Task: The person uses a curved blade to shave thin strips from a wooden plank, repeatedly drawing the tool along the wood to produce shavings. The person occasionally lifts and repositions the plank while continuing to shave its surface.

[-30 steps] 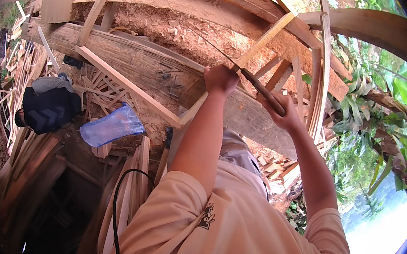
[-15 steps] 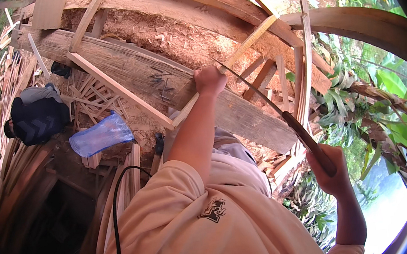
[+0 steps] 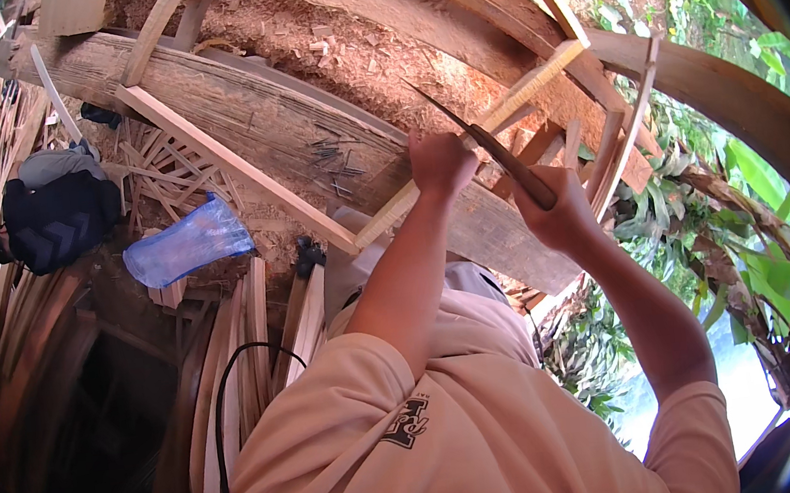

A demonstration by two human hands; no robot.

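Observation:
My left hand (image 3: 444, 161) is closed around a narrow, pale wooden strip (image 3: 532, 83). The strip is one side of a light frame that slants across a thick, weathered plank (image 3: 253, 112). My right hand (image 3: 552, 209) grips the brown wooden handle of a machete (image 3: 498, 151). Its thin, dark blade tapers to a point beyond my left hand and crosses over the strip, close to my fist. Whether the blade touches the strip, I cannot tell. Another long strip (image 3: 240, 172) joins the held one at a corner near my body.
Several dark nails (image 3: 337, 161) lie on the plank. A blue translucent plastic bag (image 3: 188, 243) sits at left, near a crouching person in dark clothing (image 3: 61, 221). Loose wood sticks (image 3: 168, 175) litter the ground there. Curved timber (image 3: 716, 69) and green plants (image 3: 757, 171) stand at right.
My right hand has swung the machete up and leftward, from low at the right to near my left hand. The left hand and the held strip have shifted slightly right in view.

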